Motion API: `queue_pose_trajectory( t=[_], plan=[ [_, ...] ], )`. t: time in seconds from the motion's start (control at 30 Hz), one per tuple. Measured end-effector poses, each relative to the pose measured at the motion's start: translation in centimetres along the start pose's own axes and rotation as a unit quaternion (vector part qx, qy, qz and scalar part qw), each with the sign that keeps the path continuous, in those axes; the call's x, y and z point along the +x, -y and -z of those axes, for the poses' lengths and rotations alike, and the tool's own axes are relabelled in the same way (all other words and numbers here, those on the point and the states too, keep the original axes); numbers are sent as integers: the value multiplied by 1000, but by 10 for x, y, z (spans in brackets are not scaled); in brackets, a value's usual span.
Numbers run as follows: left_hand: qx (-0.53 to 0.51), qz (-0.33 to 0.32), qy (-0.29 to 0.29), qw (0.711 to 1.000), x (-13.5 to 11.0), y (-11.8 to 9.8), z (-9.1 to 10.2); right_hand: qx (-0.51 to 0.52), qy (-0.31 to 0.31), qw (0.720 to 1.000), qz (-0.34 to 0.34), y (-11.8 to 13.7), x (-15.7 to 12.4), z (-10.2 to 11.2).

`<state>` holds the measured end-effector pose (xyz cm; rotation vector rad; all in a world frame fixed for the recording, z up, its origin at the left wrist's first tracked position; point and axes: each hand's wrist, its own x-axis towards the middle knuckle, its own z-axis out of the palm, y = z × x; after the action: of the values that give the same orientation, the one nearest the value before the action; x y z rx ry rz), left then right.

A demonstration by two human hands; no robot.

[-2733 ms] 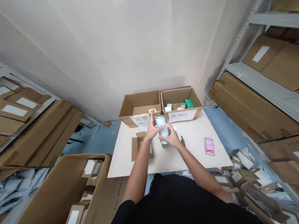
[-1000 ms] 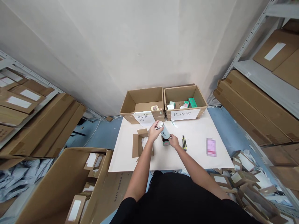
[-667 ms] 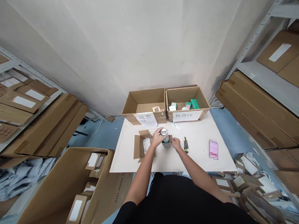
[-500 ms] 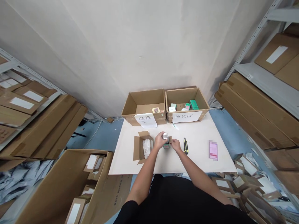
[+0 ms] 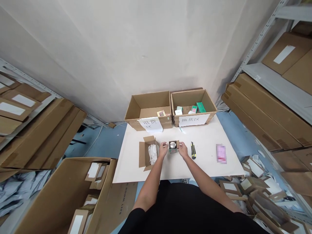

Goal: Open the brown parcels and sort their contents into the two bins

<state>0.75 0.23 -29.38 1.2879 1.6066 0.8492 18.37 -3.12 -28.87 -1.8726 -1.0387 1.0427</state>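
Observation:
A small green box (image 5: 173,150) stands open-topped on the table between my hands. Inside it sits a round item with a silver top (image 5: 173,145), perhaps a jar or tin. My left hand (image 5: 163,150) is just left of the box, fingers apart and holding nothing. On the other side, my right hand (image 5: 182,150) pinches the box's brown flap. To the left is an open cardboard carton (image 5: 142,154) with white plastic wrapping (image 5: 152,154) in it. A black and yellow box cutter (image 5: 193,150) lies right of my right hand.
Two labelled cardboard bins (image 5: 133,110) (image 5: 211,107) stand at the table's back edge, with small boxes inside. A blurred pink item (image 5: 221,153) lies at the right. A large carton (image 5: 56,191) stands front left. Loaded shelves flank both sides.
The silver-topped item, held in my left hand over the small box, has gone down into it. My left hand has let go and drawn back left; my right hand stays at the flap.

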Motion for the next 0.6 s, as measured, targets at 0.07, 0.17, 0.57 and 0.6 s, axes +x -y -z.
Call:
queue_pose_trajectory(
  t=[0.07,0.17,0.57,0.6],
  plan=[
    [10,7,15,1000,3,0,-4,13,8,1000,16,1,-4,-3],
    [19,3,30,999,4,-2,-12,8,42,997,62,0,-9,-4],
    [41,-62,145,987,4,3,-6,-13,28,996,78,4,-20,-30],
    [42,-59,146,987,7,1,-4,-15,22,997,73,9,-20,-32]
  ],
)
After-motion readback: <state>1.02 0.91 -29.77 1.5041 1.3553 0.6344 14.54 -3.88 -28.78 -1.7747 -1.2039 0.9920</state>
